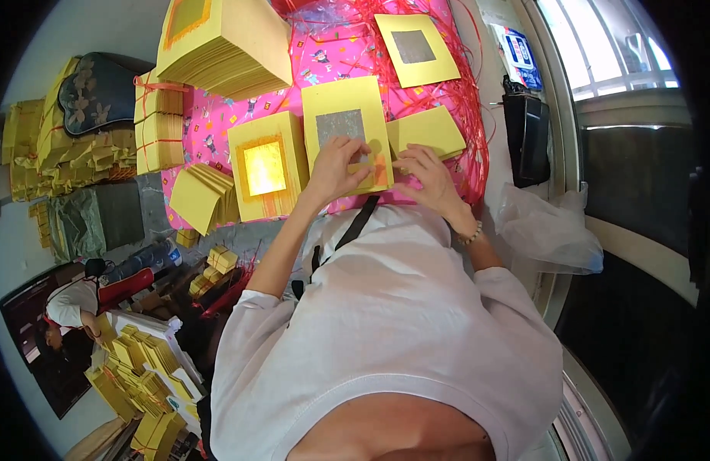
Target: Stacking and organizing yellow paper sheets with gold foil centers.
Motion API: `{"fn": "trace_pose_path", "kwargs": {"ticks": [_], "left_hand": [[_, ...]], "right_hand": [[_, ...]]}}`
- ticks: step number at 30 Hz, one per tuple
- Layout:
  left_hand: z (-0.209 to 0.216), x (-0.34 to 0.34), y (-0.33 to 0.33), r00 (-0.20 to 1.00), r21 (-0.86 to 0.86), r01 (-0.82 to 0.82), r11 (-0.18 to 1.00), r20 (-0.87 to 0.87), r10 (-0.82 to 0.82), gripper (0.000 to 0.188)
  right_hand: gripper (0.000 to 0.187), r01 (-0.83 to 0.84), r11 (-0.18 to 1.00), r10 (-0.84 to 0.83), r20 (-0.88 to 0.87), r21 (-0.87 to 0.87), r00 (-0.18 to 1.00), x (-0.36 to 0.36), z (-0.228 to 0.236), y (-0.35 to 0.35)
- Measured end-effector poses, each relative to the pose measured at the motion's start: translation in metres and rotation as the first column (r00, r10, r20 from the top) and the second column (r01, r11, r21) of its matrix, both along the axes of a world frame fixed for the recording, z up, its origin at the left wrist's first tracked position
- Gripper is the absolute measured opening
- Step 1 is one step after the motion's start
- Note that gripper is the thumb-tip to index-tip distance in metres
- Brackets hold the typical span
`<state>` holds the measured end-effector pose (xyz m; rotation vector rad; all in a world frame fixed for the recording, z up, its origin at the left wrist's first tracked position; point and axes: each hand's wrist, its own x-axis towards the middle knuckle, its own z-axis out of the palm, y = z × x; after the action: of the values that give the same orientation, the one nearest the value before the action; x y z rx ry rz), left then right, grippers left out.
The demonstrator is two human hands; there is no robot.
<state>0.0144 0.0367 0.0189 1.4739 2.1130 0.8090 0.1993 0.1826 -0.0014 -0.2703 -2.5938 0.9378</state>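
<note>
In front of me lies a sheet of yellow paper (372,142) with a silver-grey square and an orange smear near its lower right corner. My left hand (337,170) rests over its lower left part, fingers curved with a gap between thumb and fingers. At its right edge is my right hand (431,180), fingers bent and apart, fingertips near the paper's edge. Beside that hand sits a plain yellow paper stack (430,132). To the left stands a stack with a shiny gold square (264,167) on top. Another silver-square sheet (435,52) lies farther back on the right.
A pink patterned cloth (209,123) covers the table. A tall yellow stack (247,54) and red-tied bundles (159,127) stand left. Red plastic string (478,115) trails along the right edge. A clear bag (551,230) lies right. Another person (74,303) works at lower left.
</note>
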Motion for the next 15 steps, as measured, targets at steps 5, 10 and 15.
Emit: {"fn": "trace_pose_path", "kwargs": {"ticks": [5, 10, 15], "left_hand": [[-0.01, 0.011, -0.02, 0.996, 0.058, 0.022, 0.998, -0.092, -0.016, 0.041], [-0.016, 0.017, -0.027, 0.988, 0.032, 0.021, 0.999, -0.153, -0.016, 0.041], [-0.017, 0.014, -0.03, 0.992, 0.065, 0.023, 0.998, -0.128, -0.014, 0.04]], "right_hand": [[0.028, -0.13, 0.989, 0.126, 0.051, 0.069, 0.991, -0.004, -0.009, -0.006], [0.018, -0.158, 0.987, 0.157, 0.025, 0.043, 0.987, -0.006, -0.007, -0.005], [0.014, -0.152, 0.988, 0.152, 0.017, 0.004, 0.988, -0.012, -0.003, -0.004]]}}
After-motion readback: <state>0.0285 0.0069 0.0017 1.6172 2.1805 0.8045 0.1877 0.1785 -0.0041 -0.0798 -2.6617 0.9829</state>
